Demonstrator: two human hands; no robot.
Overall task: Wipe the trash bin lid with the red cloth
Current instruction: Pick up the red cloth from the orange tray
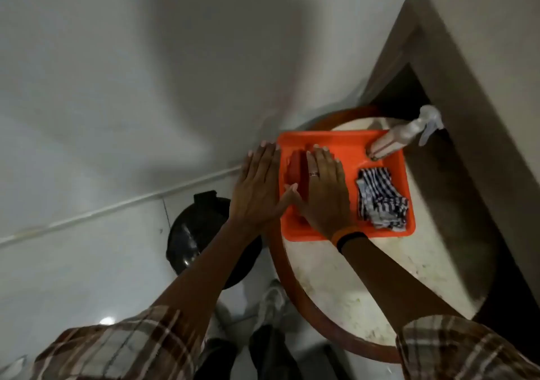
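Note:
A red cloth (295, 169) lies folded in the left part of an orange tray (344, 141) on a round table. My right hand (325, 188) rests flat over the tray, fingers spread, partly covering the cloth. My left hand (258, 185) is stretched flat beside it, over the tray's left edge, thumb reaching toward the cloth. Neither hand grips anything. The black trash bin lid (194, 233) is on the floor to the left of the table, partly hidden by my left forearm.
A blue-and-white striped cloth (380, 200) lies in the tray's right part. A clear spray bottle (404, 135) leans at the tray's far right corner. The round table (336, 280) has a brown rim. A wall and a dark recess stand to the right.

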